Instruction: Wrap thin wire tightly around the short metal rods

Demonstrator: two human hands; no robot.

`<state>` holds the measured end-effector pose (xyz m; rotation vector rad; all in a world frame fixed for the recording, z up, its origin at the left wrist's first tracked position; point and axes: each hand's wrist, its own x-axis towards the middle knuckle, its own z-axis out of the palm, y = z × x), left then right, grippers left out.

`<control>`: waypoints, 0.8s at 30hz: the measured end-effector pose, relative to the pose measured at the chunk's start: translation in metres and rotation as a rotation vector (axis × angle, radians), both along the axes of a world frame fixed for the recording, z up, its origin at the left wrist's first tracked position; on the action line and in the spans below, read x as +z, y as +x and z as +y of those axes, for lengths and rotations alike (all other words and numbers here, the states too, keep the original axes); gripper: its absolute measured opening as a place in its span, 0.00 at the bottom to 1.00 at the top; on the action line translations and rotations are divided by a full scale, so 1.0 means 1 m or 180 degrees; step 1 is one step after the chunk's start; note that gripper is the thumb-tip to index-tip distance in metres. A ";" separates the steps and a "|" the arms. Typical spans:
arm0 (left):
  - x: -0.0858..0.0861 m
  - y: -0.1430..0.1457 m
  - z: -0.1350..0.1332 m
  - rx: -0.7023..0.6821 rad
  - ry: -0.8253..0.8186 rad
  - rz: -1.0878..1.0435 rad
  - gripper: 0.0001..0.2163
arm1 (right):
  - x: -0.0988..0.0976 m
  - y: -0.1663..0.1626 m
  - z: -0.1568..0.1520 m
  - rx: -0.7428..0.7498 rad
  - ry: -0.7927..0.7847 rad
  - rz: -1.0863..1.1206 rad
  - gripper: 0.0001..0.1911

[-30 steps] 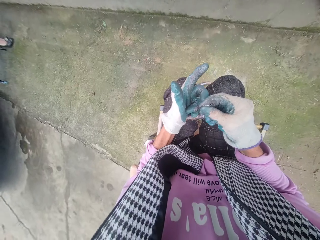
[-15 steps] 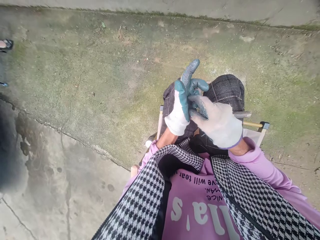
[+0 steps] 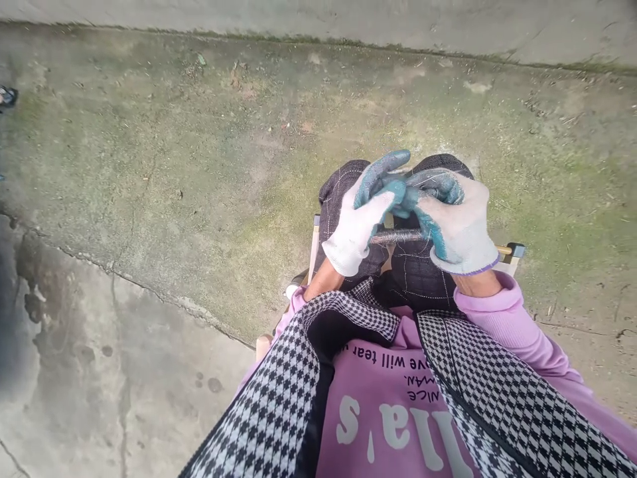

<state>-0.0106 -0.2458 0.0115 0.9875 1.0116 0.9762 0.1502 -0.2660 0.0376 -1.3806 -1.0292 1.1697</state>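
Observation:
Both my hands wear white knit gloves with grey-green coated palms and fingers. My left hand (image 3: 365,212) is half curled above my lap, its thumb and fingers meeting the other hand's fingertips. My right hand (image 3: 450,212) is closed in a pinch against them. A faint thin strand seems to run by the right fingers, but what lies between the fingertips is hidden. Just below the hands a short stick (image 3: 398,237), wrapped with thin shiny line, lies across my thighs. The right glove partly covers it.
I sit with dark checked trousers (image 3: 418,272) under my hands. Parts of a chair frame (image 3: 515,251) show beside my legs. Mossy concrete (image 3: 199,166) surrounds me, with a raised ledge (image 3: 318,23) ahead. A person's shoe (image 3: 7,97) shows at the far left edge.
My left hand has turned and lowered its raised finger, curling toward the right. My right hand has shifted slightly right and turned, uncovering the wrapped middle of the stick.

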 end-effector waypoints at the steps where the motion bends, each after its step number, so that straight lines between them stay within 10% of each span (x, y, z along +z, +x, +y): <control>1: 0.003 0.000 0.000 -0.0038 0.0005 -0.0101 0.28 | -0.002 0.001 0.000 -0.0052 0.0012 0.0080 0.06; 16: 0.013 0.010 -0.003 0.0257 -0.0723 0.0155 0.16 | 0.005 0.028 0.002 0.0239 -0.0117 -0.0923 0.29; 24: 0.012 0.006 0.000 -0.0033 -0.0300 0.0242 0.13 | 0.008 0.031 0.001 0.0676 0.0011 -0.1055 0.31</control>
